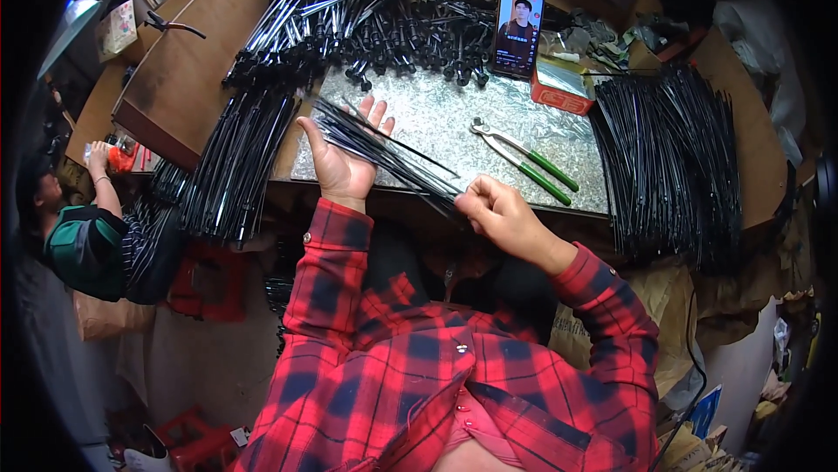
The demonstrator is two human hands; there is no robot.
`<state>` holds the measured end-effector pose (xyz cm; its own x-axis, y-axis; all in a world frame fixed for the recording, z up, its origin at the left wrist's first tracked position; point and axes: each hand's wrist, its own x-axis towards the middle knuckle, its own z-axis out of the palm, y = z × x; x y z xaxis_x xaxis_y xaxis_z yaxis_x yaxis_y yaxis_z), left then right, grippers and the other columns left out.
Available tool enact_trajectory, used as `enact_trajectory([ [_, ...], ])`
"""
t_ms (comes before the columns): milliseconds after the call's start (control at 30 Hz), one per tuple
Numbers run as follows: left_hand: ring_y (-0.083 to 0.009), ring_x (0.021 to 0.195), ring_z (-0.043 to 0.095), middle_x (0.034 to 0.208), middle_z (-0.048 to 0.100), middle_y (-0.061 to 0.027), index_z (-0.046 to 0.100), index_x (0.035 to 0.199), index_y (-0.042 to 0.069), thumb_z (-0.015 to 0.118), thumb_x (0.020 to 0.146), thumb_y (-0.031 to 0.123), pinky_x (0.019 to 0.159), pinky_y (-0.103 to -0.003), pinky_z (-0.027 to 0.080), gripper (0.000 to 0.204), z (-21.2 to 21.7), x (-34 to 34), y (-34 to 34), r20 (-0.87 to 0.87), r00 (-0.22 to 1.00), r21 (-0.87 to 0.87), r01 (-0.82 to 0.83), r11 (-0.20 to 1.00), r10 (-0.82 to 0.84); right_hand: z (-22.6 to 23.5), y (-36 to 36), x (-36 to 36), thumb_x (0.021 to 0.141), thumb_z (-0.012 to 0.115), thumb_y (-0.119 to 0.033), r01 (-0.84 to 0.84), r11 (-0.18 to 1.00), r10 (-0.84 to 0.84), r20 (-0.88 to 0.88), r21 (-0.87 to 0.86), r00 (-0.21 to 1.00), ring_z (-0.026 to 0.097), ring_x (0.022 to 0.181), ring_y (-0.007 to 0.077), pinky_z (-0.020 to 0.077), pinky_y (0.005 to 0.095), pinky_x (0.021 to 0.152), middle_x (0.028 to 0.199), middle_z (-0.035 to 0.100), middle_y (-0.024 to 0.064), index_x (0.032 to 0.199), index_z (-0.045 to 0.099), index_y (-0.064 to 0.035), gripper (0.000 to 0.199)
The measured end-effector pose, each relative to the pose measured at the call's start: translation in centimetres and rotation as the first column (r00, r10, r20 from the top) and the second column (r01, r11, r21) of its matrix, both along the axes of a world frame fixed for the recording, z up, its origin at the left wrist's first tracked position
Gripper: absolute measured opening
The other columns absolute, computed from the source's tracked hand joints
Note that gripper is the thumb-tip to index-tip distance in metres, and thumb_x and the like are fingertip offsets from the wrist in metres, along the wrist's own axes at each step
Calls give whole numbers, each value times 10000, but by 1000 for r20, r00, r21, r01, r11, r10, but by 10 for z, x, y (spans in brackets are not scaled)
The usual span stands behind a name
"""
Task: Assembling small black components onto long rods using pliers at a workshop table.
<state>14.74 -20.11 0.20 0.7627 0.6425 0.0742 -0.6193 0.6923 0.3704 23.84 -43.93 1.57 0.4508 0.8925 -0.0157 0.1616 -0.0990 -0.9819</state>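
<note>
The lower ends of the thin black metal rods (384, 153) are disappearing behind the fingers of the right hand (491, 208), so how many rods are pinched there cannot be counted. The left hand (342, 158) is lying palm up with fingers spread, nearly fully open, and the bundle is resting across the palm rather than being clamped. The right hand is closing thumb and fingertips on the near end of the same bundle. The bundle is sitting just above the front edge of the desk (436, 114), over its textured silver metal sheet, with its long axis running diagonally from the far left at the left hand down to the near right at the right hand.

Green-handled metal pliers (524, 160) are lying on the sheet to the right of the hands, jaws pointing toward the far left. A red tin box (563, 88) is standing behind the pliers; its contents are hard to make out. A smartphone with a lit screen (518, 33) is leaning upright at the back. A heap of black rod assemblies (367, 23) is covering the rear of the desk, and the individual pieces are blurring together. Further stacks of black rods are lying at the left (236, 162) and the right (668, 158). A seated person (87, 228) at the left edge is partly cut off.
</note>
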Motion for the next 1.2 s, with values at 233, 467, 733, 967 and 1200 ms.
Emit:
enact_trajectory([
  [233,-404,1335,300,1403,356,-215,297,1398,-3,512,760,746,1067,-579,269,1007,7,-7,-4,-17,1000,15,8,1000,-7,15,-6,2,997,474,-284,-98,995,94,-138,-23,986,370,465,31,291,216,427,558,410,-56,814,509,-80,276],
  [467,-315,1155,458,1265,503,-144,451,1276,44,522,746,750,994,-484,359,886,23,-9,-14,-20,1000,97,-8,995,10,39,-14,4,979,507,-232,-57,998,58,32,-24,998,412,467,75,327,263,442,546,441,18,769,489,-33,289],
  [733,-283,1101,525,1170,555,-98,457,1221,51,546,783,692,990,-455,408,781,34,-14,-20,0,1000,183,4,983,-4,40,-22,5,939,579,-172,41,998,-55,307,52,950,386,495,35,309,217,461,583,439,-48,774,510,-43,220],
  [967,-207,1080,523,1172,533,-65,403,1289,34,599,802,630,945,-392,413,794,17,-10,-10,-167,974,207,-117,971,153,42,-32,7,951,573,-229,63,980,-59,-31,186,998,345,472,20,278,193,436,613,447,-53,817,524,-80,206],
  [1200,-136,1011,472,1067,510,-57,451,1138,28,524,967,164,875,-285,368,230,21,-30,-39,-56,587,633,-604,484,808,48,-49,6,980,516,-254,50,993,-8,-353,109,935,391,469,35,310,185,402,630,466,-34,880,506,-97,187],
])
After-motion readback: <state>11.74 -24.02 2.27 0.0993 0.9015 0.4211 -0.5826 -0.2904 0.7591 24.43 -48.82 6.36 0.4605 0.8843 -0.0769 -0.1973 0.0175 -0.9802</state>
